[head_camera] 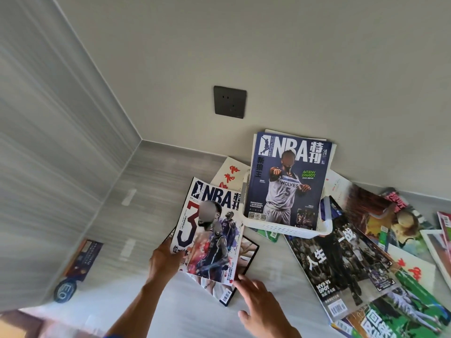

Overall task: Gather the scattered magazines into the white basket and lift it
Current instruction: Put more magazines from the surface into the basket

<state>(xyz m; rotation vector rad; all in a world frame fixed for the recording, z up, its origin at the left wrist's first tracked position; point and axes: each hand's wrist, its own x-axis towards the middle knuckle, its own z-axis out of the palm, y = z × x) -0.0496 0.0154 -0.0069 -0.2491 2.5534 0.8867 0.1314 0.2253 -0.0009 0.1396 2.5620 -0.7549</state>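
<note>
The white basket point(280, 229) stands on the floor by the wall with a blue NBA magazine point(288, 184) upright in it, others behind it. My left hand point(163, 259) grips the lower left edge of a white NBA magazine point(210, 235), raised off the floor left of the basket. My right hand point(258, 306) is open with fingertips at that magazine's lower right corner. A black-bordered magazine point(246, 250) lies under it. Several more magazines point(346, 269) lie scattered to the right of the basket.
A dark wall socket point(230, 101) sits above the basket. The grey tiled wall point(48, 142) meets the floor at the left corner. A dark booklet point(83, 259) and a round blue tag point(65, 290) lie at the left wall's foot.
</note>
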